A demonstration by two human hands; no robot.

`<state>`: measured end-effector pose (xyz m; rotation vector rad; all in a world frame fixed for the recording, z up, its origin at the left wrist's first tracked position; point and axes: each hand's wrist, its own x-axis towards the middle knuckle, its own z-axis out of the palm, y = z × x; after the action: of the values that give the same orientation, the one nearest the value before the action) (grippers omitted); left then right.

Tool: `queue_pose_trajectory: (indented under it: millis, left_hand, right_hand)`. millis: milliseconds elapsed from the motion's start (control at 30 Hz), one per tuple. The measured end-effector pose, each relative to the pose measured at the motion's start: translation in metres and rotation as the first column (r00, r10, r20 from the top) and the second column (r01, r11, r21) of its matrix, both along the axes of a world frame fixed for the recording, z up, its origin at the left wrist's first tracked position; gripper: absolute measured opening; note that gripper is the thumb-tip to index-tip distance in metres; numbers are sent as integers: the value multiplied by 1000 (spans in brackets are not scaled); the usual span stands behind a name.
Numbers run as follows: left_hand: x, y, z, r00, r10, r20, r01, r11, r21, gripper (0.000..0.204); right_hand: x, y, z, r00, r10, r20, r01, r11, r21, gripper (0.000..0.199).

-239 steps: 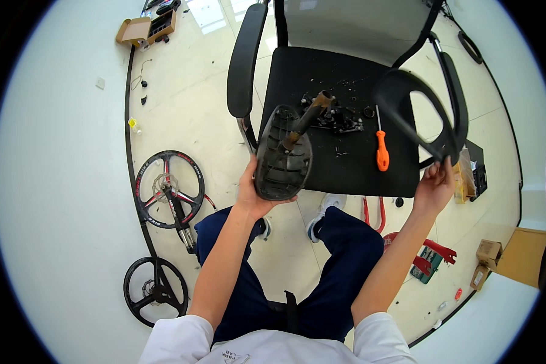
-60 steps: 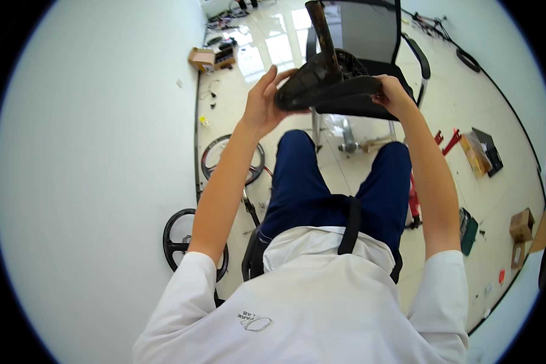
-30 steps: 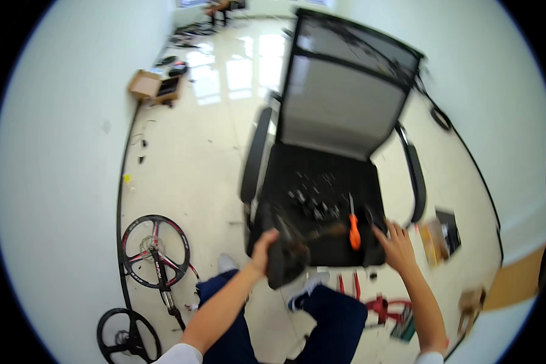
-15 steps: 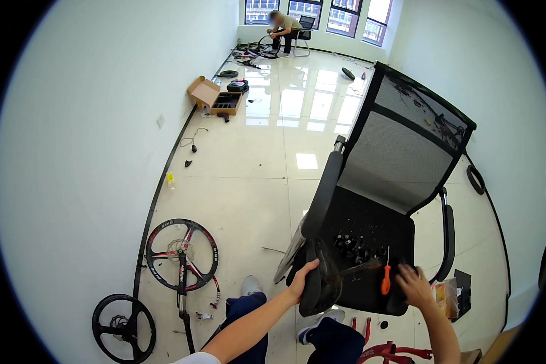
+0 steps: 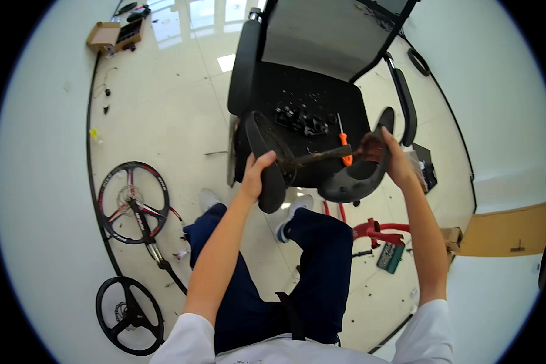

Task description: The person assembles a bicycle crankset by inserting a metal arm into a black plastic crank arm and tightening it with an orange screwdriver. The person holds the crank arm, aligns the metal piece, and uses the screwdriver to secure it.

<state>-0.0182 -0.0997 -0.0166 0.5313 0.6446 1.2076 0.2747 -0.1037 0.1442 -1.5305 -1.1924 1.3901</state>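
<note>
We judge that the step in hand is to hold two bicycle saddle pieces apart. Our left hand (image 5: 258,175) is closed around the edge of the black saddle piece (image 5: 273,189), over the near left part of the chair (image 5: 273,82), with its brown post (image 5: 321,156) pointing to the right. Our right hand (image 5: 397,159) grips the curved black cover (image 5: 348,187) at the chair's near right corner. We think the next move calls for firm grips, keeping the post clear of the screwdriver (image 5: 347,161) lying on the chair.
</note>
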Motion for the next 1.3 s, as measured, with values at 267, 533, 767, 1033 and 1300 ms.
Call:
queue_pose_trajectory:
  millis: [267, 533, 767, 1033, 1300]
  left_hand:
    - [-12, -1, 18, 979, -79, -185, 102, 988, 116, 54]
    - [-23, 7, 28, 977, -29, -209, 83, 963, 255, 64]
    - [-5, -11, 17, 830, 14, -557, 162, 950, 265, 93]
    - [-10, -4, -1, 927, -74, -367, 190, 938, 291, 63]
    - [-34, -3, 14, 967, -240, -80, 246, 966, 73, 52]
  right_hand:
    - [-37, 12, 4, 956, 137, 261, -135, 990, -26, 58]
    - [-102, 37, 15, 683, 347, 642, -298, 936, -188, 82]
    - [-129, 30, -9, 511, 432, 743, -435, 876, -210, 92]
    - [-162, 33, -16, 502, 422, 755, -453, 872, -186, 106]
    - [-180, 31, -31, 285, 420, 862, -673, 728, -132, 43]
